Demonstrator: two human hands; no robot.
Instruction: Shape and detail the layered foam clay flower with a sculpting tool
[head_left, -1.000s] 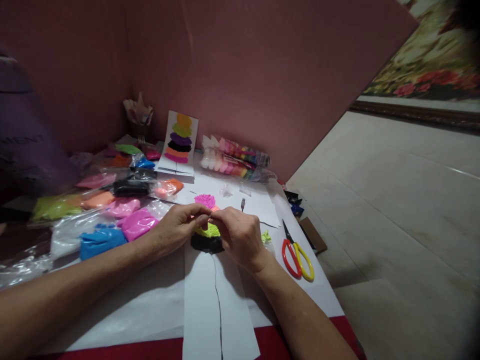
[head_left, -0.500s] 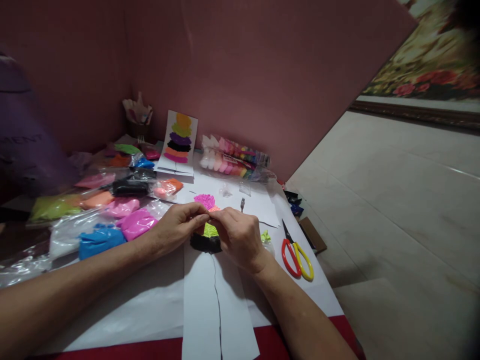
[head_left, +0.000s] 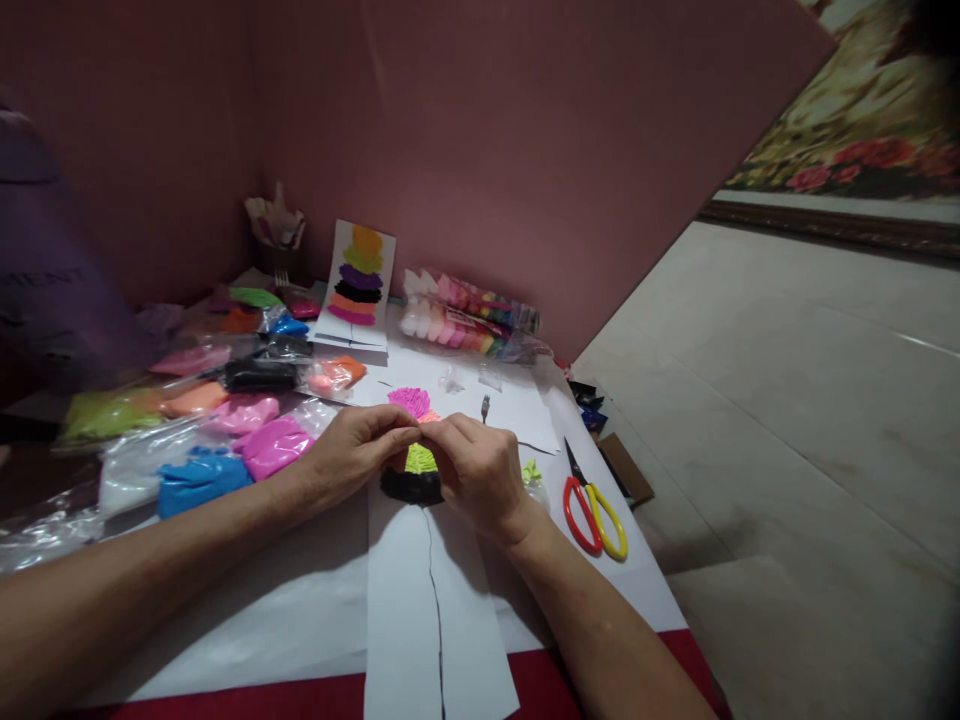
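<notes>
My left hand (head_left: 360, 447) and my right hand (head_left: 474, 462) meet fingertip to fingertip above a white paper sheet (head_left: 405, 620). Both are closed in a pinch; whatever lies between the fingertips is too small or hidden to make out. Under them the sheet bears textured clay: a pink patch (head_left: 409, 402) at the top, a bit of orange clay (head_left: 428, 417), yellow-green clay (head_left: 420, 458) and a black clay band (head_left: 411, 487). My fingers cover part of this. A thin dark line runs down the sheet from the black band.
Red-and-yellow-handled scissors (head_left: 595, 515) lie at right, near a small fork (head_left: 485, 408) and a bag with yellow-green clay (head_left: 532, 473). Bagged coloured clay, including a blue pack (head_left: 204, 483), crowds the left. A card with coloured bands (head_left: 358, 285) leans at the back beside clay packs (head_left: 469, 315).
Both hands stay almost where they were, fingertips still together. My fingers have shifted very slightly; nothing else has visibly moved.
</notes>
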